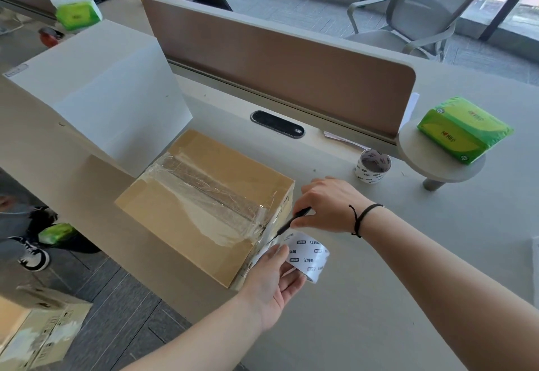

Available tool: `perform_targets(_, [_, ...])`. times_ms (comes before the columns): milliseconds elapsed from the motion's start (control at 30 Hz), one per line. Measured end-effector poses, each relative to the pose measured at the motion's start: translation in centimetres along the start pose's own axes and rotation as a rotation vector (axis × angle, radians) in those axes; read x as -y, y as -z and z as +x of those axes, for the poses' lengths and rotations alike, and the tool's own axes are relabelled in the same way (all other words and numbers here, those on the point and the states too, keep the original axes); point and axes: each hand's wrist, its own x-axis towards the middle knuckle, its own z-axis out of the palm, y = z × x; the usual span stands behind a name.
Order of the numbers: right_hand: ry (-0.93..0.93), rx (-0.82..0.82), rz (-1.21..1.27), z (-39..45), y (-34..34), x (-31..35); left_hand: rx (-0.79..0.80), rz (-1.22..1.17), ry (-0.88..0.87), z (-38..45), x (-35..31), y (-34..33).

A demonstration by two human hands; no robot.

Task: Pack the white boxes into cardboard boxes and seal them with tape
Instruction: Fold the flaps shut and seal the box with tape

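A closed cardboard box (204, 204) lies on the desk with clear tape along its top seam and down its right end. My left hand (274, 280) holds a roll of clear tape (309, 257) with a printed white core, right beside the box's right end. My right hand (329, 204) grips a black cutting tool (291, 222), whose tip points at the tape strip between roll and box. A large white box (99, 90) stands upright behind the cardboard box at the left.
A second tape roll (372, 165) stands on the desk at the right. A green tissue pack (463, 128) lies on a round stand. A brown divider panel (277, 70) runs along the desk's back. Taped cardboard boxes (38, 330) sit on the floor at the lower left.
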Motion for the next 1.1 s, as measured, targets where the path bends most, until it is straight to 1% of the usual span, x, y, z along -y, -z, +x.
perform_targets(267, [0.076, -0.054, -0.178, 0.9, -0.3, 1.1, -0.011, -0.034, 0.009, 0.4, 0.1, 0.3])
perform_targets(367, [0.029, -0.052, -0.219, 0.8, 0.2, 0.3, -0.044, -0.02, -0.006, 0.6, 0.0, 0.5])
perform_targets(467, [-0.059, -0.029, -0.214, 0.1, 1.1, -1.3, -0.069, -0.008, -0.008, 0.7, -0.1, 0.6])
perform_targets(533, [-0.175, -0.031, -0.14, -0.7, 0.7, -2.7, -0.08, 0.005, -0.002, 0.8, 0.0, 0.5])
perform_targets(567, [-0.262, -0.041, -0.063, -1.3, 0.1, -3.5, -0.091, 0.014, 0.004, 0.9, 0.1, 0.5])
perform_targets(633, [-0.476, -0.069, 0.176, -2.7, -2.1, -4.4, -0.116, 0.044, 0.017, 1.1, 0.5, 0.5])
perform_targets(700, [-0.684, -0.107, 0.442, -4.3, -5.7, -4.2, -0.142, 0.077, 0.014, 1.5, 0.7, 0.5])
perform_targets(767, [-0.82, -0.123, 0.577, -5.9, -10.4, -3.0, -0.164, 0.114, -0.012, 1.9, 0.9, 0.4])
perform_targets(867, [-0.952, -0.077, 0.629, -8.1, -16.6, -0.3, -0.165, 0.176, -0.058, 2.1, 1.0, 0.3])
perform_targets(933, [-0.981, -0.069, 0.67, -9.0, -18.7, 1.4, -0.155, 0.214, -0.082, 2.1, 1.0, 0.2])
perform_targets(1000, [-0.984, -0.091, 0.688, -9.2, -19.3, 2.3, -0.153, 0.25, -0.104, 2.1, 1.1, 0.1])
perform_targets(1100, [-0.996, -0.193, 0.737, -8.6, -17.8, 2.4, -0.143, 0.299, -0.132, 2.1, 1.0, -0.1])
